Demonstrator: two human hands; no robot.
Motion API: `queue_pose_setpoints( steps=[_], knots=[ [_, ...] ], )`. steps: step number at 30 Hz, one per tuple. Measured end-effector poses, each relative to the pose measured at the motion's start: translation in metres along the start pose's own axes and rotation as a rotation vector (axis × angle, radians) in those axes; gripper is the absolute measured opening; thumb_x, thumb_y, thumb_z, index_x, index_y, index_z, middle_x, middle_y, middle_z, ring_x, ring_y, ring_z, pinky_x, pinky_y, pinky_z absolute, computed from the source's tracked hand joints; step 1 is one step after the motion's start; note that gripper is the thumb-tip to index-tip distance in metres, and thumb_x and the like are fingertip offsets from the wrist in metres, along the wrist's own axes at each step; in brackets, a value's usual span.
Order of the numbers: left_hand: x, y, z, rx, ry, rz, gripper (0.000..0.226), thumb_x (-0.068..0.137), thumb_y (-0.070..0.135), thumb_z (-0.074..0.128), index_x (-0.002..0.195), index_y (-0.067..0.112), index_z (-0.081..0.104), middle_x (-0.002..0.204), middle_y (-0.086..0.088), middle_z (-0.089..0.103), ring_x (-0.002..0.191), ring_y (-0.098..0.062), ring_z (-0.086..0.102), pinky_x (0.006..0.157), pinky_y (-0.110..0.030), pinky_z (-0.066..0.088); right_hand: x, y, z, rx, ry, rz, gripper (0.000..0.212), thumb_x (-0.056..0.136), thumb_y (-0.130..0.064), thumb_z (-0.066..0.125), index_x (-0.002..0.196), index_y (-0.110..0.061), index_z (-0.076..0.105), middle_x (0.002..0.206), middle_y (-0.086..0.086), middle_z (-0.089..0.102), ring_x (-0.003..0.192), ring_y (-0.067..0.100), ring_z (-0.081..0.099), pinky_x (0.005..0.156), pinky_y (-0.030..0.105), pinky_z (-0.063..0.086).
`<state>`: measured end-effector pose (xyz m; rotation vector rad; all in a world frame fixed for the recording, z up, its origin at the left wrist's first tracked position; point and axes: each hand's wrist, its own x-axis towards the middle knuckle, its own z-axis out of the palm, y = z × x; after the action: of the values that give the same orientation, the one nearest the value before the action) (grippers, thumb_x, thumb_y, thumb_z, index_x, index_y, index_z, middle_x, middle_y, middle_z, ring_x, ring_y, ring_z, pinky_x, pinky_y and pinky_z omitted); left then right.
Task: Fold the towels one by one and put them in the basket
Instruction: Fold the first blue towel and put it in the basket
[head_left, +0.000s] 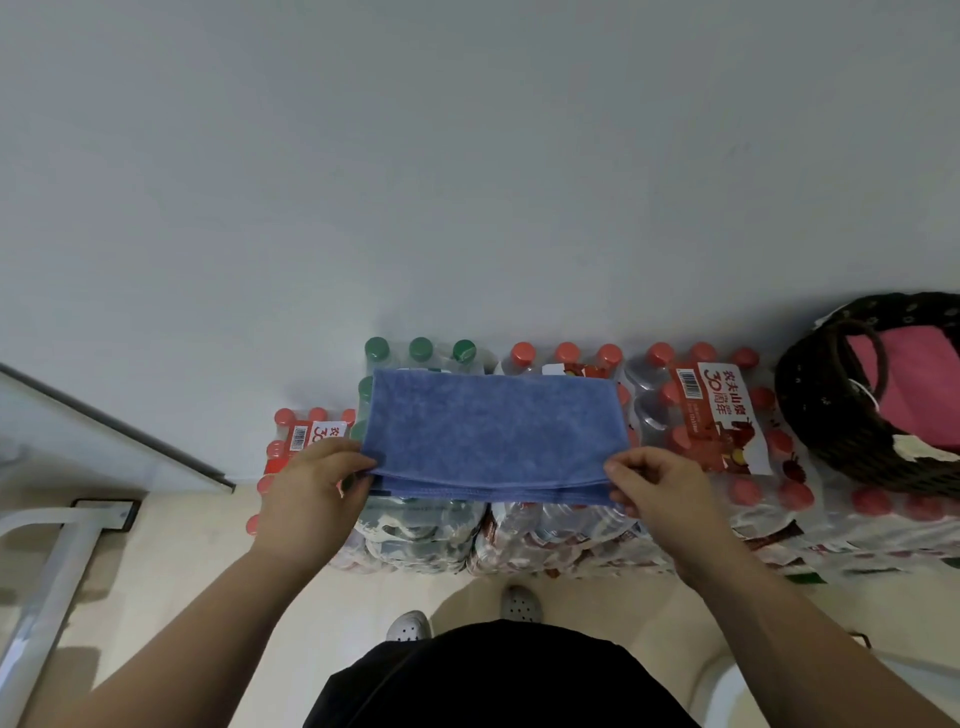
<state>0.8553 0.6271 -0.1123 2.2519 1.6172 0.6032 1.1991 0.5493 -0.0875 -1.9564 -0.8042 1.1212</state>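
pale panel (78, 436) at 9 o'clock of the towel, open beige floor (171, 551) below it. two hands, both grasping: left hand (311, 483) pinches the near left corner of one blue towel (493, 436), right hand (654, 483) pinches its near right corner. towel lies folded flat on shrink-wrapped bottle packs (727, 415), stacked layers showing along its near edge at 6 o'clock, far edge straight at 12. at least four packs: one green-capped pack (421, 348), the rest red-capped. one dark wicker basket (831, 415) sits on the packs at 3 o'clock, apart from the towel, one pink towel (919, 384) inside. plain grey wall (467, 156) behind. two white shoes (410, 626) on the floor at 6 o'clock.
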Motion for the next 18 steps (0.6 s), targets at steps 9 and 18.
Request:
queue_pose_setpoints(
  steps=[9,18],
  knots=[
    [0.004,-0.003,0.0,0.183,-0.106,0.045,0.03,0.081,0.046,0.061,0.072,0.022,0.076,0.105,-0.006,0.067,0.097,-0.029,0.059,0.081,-0.042,0.049,0.009,0.009,0.002,-0.733,-0.013,-0.296,0.021,0.093,-0.04,0.064,0.075,-0.03,0.059,0.07,-0.011,0.061,0.064,0.005,0.056,0.056,0.022,0.038],
    [0.071,0.048,0.032,0.305,-0.277,0.042,0.061,0.1,0.047,0.033,0.153,0.019,0.028,0.162,-0.008,0.024,0.15,-0.032,0.018,0.122,-0.052,0.013,0.048,-0.054,0.076,-1.074,-0.001,-0.539,0.059,0.1,-0.052,0.036,0.151,-0.02,0.036,0.152,0.008,0.036,0.142,0.031,0.03,0.117,0.044,0.026]
  ],
)
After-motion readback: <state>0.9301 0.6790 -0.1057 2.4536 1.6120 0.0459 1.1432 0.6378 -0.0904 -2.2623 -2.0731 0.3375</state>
